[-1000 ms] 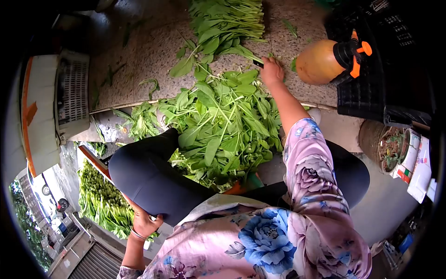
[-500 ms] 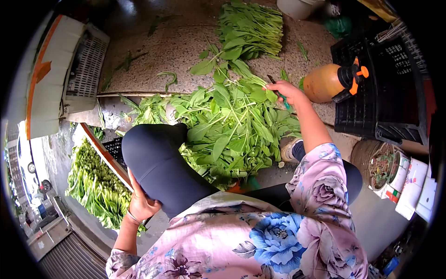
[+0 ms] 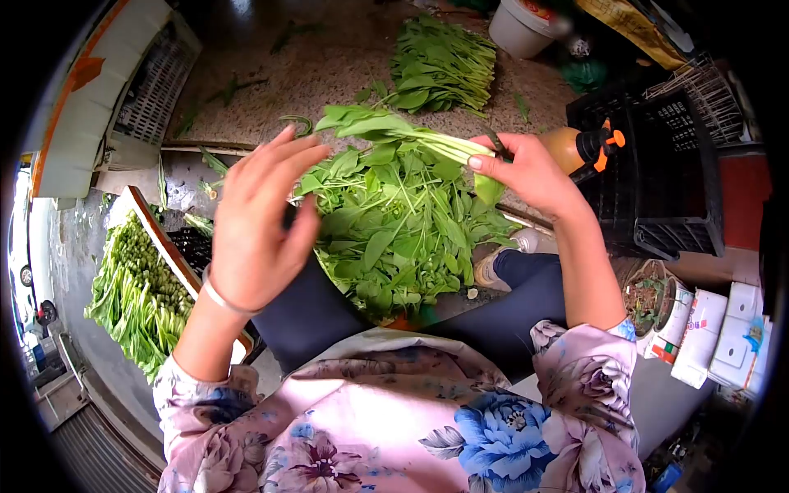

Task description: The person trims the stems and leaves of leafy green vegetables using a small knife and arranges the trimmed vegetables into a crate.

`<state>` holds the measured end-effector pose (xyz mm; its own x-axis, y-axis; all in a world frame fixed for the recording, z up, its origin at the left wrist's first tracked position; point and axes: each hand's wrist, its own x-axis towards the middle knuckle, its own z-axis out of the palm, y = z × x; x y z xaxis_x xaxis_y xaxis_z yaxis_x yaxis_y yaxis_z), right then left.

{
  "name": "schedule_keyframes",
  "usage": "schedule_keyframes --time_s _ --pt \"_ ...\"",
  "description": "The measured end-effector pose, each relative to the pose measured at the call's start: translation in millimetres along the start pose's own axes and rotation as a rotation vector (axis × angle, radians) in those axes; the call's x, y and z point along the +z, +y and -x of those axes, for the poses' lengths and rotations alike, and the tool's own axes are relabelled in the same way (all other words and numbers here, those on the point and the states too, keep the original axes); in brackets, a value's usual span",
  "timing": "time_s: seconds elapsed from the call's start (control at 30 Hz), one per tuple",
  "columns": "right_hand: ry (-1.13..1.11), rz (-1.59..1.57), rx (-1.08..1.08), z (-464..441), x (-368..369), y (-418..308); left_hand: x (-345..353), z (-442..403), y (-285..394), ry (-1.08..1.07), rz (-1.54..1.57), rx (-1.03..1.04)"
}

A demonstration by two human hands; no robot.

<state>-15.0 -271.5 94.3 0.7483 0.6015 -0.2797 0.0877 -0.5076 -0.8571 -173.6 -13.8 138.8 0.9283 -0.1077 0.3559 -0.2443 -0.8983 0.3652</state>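
Beyond our legs stretches a stone ledge (image 3: 345, 70), with a black crate (image 3: 682, 193) at its right end and a sprayer (image 3: 562, 149) just beside that. Between our legs, up against the ledge, spreads a loose heap (image 3: 403, 238) of leafy greens, its stems pointing every way. Low on our left, packed greens (image 3: 140, 287) lie in close order alongside a board (image 3: 160, 238). A smaller stack (image 3: 444, 66) rests farther back on the ledge, stems together and leaves mostly one way.

From these we judge the work partly done: the stack and the packed greens look arranged, while the heap and the bunch in hand do not lie with them yet.

Our left hand (image 3: 263, 218) is held up with fingers spread, and we see nothing in it. Our right hand (image 3: 530, 171) grips a bunch (image 3: 423, 138) by the stems, thumb on top, above the heap. Its leaves reach toward our left fingertips, near them but apart. Smallest is a dark strip (image 3: 496, 144) at our right fingers, perhaps a blade; we cannot tell.
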Motion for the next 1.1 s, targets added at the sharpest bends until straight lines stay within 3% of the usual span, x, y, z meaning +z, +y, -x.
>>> schedule_keyframes --time_s 0.13,0.2,0.23,0.3,0.47,0.53,0.6,0.87,1.1 --pt "0.045 -0.164 -0.092 5 19 -8 56 -64 15 -0.046 -0.069 0.250" --pt "0.059 -0.208 -0.049 1 21 -8 83 -83 3 -0.320 0.137 0.226" --pt "0.068 -0.234 -0.017 -2 19 -6 96 -84 -3 -0.333 0.146 0.242" --pt "0.128 -0.289 -0.038 -8 19 7 115 -89 -16 -0.413 0.893 -0.128" --pt "0.294 -0.337 0.032 -35 19 42 128 -114 -37 -0.428 1.085 -0.291" --pt "0.200 -0.358 0.140 -40 16 35 135 -125 -44 -0.440 1.337 -0.361" --pt "0.214 -0.471 0.248 -44 13 31 138 -129 -45 -0.469 1.389 -0.387" --pt "0.202 -0.719 -0.099 -43 18 29 142 -134 -38 -0.534 1.505 -0.523" --pt "0.158 -0.785 -0.083 -41 16 25 159 -130 -33 -0.598 1.514 -0.528"
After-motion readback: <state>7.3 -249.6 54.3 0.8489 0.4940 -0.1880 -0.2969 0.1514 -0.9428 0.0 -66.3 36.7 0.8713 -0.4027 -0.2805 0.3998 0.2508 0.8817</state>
